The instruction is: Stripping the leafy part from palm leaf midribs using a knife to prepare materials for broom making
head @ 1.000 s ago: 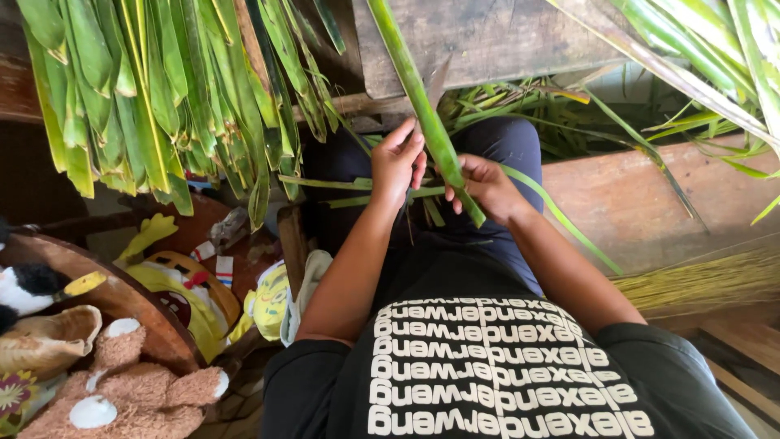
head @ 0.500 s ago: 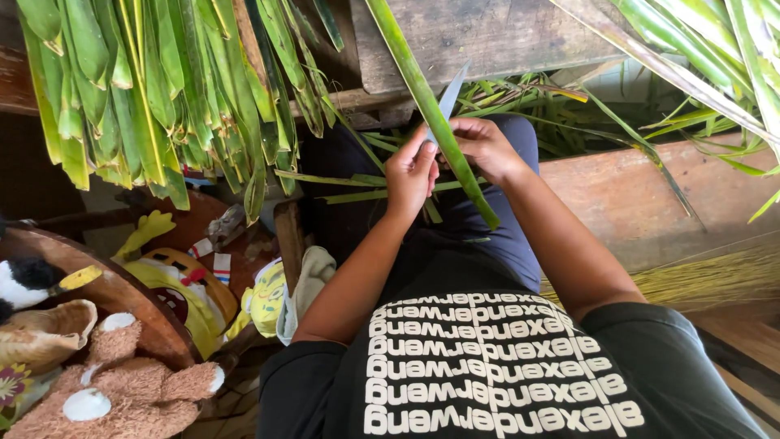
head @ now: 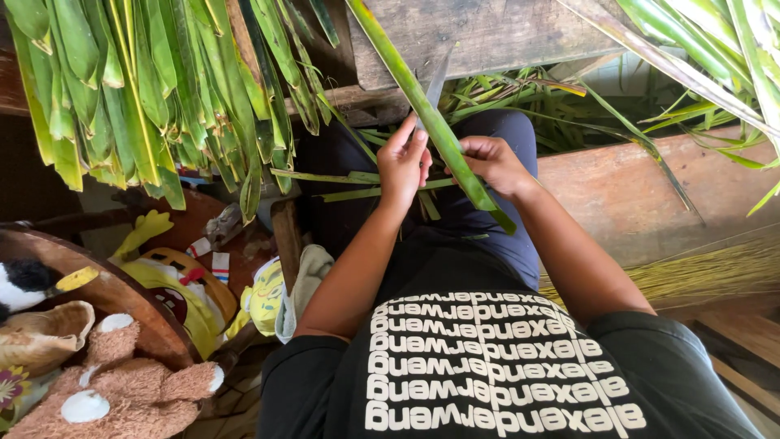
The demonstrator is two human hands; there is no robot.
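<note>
My left hand (head: pixel 404 162) pinches the knife (head: pixel 437 81), its blade now slid further up behind the long green leaf (head: pixel 422 106) toward top centre, while my right hand (head: pixel 491 162), dropped lower, closes its grip round the leaf over my lap.

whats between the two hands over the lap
In the head view, the long green leaf strip runs diagonally between the left hand and right hand, with a thin knife blade alongside it.
</note>
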